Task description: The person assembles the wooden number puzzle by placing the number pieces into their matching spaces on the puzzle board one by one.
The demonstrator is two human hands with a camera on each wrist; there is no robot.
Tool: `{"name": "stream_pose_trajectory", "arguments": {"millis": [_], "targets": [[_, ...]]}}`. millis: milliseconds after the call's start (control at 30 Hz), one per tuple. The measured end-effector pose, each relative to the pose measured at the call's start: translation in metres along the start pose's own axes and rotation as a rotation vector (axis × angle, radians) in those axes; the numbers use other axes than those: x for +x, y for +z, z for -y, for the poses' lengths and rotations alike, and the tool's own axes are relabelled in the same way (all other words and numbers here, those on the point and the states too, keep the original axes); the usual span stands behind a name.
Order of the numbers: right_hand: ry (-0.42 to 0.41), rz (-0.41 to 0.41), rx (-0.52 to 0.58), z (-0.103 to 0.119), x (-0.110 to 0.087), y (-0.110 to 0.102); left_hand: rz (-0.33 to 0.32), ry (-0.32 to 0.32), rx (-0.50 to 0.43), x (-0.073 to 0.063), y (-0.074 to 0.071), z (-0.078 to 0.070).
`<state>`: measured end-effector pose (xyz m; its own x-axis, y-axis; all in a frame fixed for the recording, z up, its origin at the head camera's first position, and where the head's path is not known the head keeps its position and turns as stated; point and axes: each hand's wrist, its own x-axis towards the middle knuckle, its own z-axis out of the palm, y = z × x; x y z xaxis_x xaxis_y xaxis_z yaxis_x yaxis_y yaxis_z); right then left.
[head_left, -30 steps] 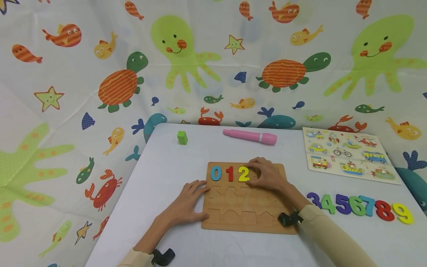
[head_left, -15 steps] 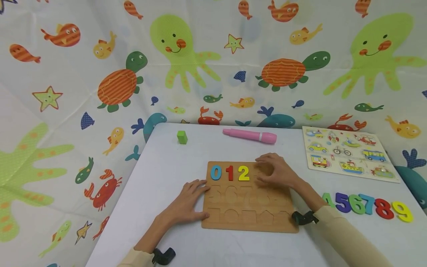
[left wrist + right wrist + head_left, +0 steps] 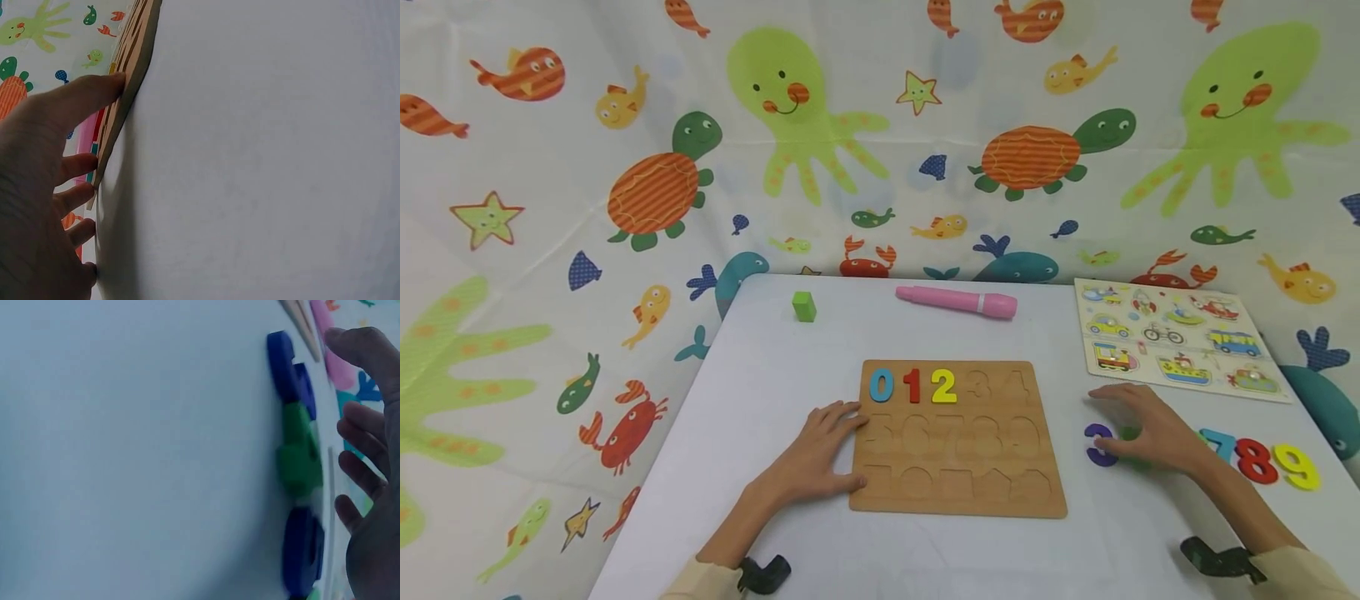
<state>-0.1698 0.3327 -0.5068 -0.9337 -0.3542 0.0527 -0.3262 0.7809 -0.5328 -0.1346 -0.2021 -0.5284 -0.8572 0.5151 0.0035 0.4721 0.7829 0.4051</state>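
A wooden number board (image 3: 955, 479) lies on the white table, with a blue 0 (image 3: 874, 387), a red 1 (image 3: 914, 387) and a yellow 2 (image 3: 945, 396) in its top row. My left hand (image 3: 808, 454) rests against the board's left edge, fingers spread; in the left wrist view its thumb (image 3: 103, 90) touches the rim. My right hand (image 3: 1165, 433) hovers over the loose numbers, thumb overlapping the purple 3 (image 3: 1102, 459) in the head view. Seen from the right wrist, its fingers are parted and hold nothing, beside the green 4 (image 3: 299, 462). This hand partly hides the middle numbers.
To the right lie a blue 7 (image 3: 1221, 440), a red 8 (image 3: 1255, 461) and a yellow 9 (image 3: 1297, 468). Farther back are a vehicle picture board (image 3: 1187, 350), a pink pen-shaped toy (image 3: 955, 301) and a green block (image 3: 804, 307). A sea-animal cloth (image 3: 850, 75) hangs behind.
My right hand has left the yellow 2 and moved right, off the board, to the purple 3 and green 4. My left hand stays at the board's edge.
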Motion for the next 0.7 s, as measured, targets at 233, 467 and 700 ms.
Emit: {"name": "stream_pose_trajectory", "arguments": {"millis": [233,467,700], "targets": [[-0.059,-0.026,-0.016,-0.012,-0.024,0.004,0.003,0.002,-0.003,0.001,-0.001,0.0],[-0.055,-0.022,-0.034,-0.016,-0.027,0.006,-0.001,0.008,-0.019,0.0,-0.001,0.0],[-0.052,-0.024,-0.036,-0.017,-0.026,0.01,-0.007,0.012,-0.016,0.001,-0.001,0.001]]}}
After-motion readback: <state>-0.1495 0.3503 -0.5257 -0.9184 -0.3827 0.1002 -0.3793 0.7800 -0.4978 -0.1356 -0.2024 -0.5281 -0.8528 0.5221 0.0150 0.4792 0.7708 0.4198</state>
